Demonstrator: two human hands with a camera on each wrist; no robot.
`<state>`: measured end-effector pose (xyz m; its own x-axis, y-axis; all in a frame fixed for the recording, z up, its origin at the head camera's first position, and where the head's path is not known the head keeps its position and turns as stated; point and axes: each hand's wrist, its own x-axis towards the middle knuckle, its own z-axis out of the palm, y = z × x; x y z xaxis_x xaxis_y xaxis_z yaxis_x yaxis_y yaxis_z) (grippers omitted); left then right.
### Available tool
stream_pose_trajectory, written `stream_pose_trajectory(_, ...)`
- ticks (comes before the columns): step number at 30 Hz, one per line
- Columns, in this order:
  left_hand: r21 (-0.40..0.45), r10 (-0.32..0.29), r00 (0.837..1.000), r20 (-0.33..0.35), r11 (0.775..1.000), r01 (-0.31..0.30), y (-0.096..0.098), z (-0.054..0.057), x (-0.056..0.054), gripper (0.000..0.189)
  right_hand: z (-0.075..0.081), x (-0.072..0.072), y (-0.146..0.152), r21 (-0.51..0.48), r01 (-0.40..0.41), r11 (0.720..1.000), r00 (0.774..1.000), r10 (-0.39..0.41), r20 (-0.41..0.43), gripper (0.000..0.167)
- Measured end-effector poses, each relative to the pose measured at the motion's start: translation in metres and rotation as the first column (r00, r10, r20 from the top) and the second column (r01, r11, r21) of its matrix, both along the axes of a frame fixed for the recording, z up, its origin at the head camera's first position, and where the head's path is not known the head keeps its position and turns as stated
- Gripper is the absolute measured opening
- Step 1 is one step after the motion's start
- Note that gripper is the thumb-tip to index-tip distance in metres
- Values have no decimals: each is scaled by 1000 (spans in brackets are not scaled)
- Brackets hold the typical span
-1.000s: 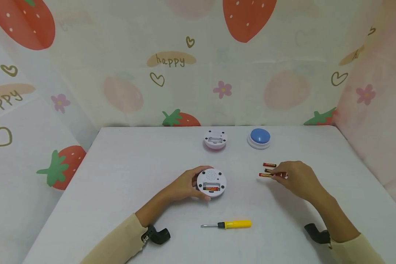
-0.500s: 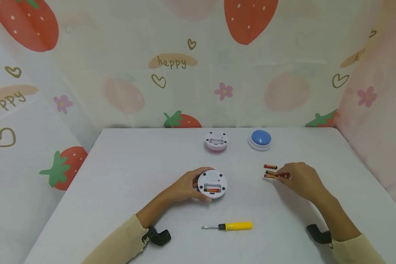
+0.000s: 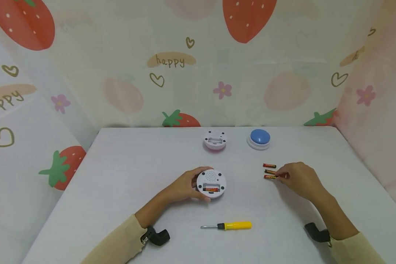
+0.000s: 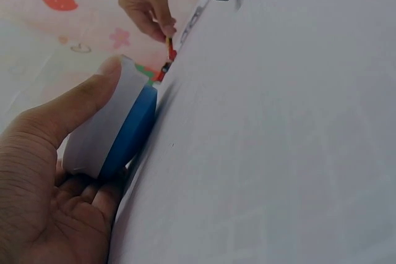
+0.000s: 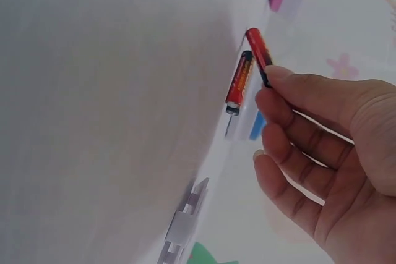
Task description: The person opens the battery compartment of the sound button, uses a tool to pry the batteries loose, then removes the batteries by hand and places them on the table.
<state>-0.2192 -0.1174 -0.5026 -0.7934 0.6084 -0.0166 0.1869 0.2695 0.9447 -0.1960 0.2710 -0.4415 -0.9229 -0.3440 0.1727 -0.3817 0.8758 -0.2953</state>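
Observation:
My left hand (image 3: 186,185) grips a round push button (image 3: 211,176) from its left side. Its white base faces up and its blue dome (image 4: 133,131) faces down. A red battery (image 3: 211,189) lies in the button's uncovered battery compartment, beside a vacant slot. Over on the right, my right hand (image 3: 298,179) pinches one end of another red and black battery (image 5: 258,47) between thumb and index finger, the other fingers loosely bent. Just beyond it on the white table lie two more batteries, a middle one (image 3: 270,171) and a far one (image 3: 269,165).
A yellow-handled screwdriver (image 3: 237,225) lies near the front. At the back stand an upturned pink and white button (image 3: 215,140) with its compartment uncovered and an upright blue button (image 3: 260,138). A pale plastic piece (image 5: 182,224) shows in the right wrist view.
My right hand has shifted slightly right, and the pinched battery has come with it, now lying closer in line with the other two. My left hand and the button stay in place.

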Motion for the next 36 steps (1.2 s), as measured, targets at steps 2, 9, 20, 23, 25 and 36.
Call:
stream_pose_trajectory(2,2,-2,1000,-1,1000,2,0,0,0,95,0,0,0,1,5,1000,1000,-5,4,12)
stream_pose_trajectory(9,6,-2,1000,7,1000,2,-1,1,1,93,-3,-4,0,22,20,1000,998,-22,52,13)
stream_pose_trajectory(20,-2,1,1000,9,1000,-1,-1,2,0,93,-6,-5,2,28,25,999,993,-28,112,10)
stream_pose_trajectory(23,-2,0,1000,7,1000,1,-1,2,0,93,-7,-5,2,25,28,999,992,-31,123,9)
stream_pose_trajectory(25,-4,1,1000,4,1000,-1,-1,2,0,93,-8,-5,2,22,29,999,991,-32,129,9)
stream_pose_trajectory(36,-10,5,1000,0,1000,-5,0,3,1,96,-4,-2,0,49,37,998,989,-44,144,9)
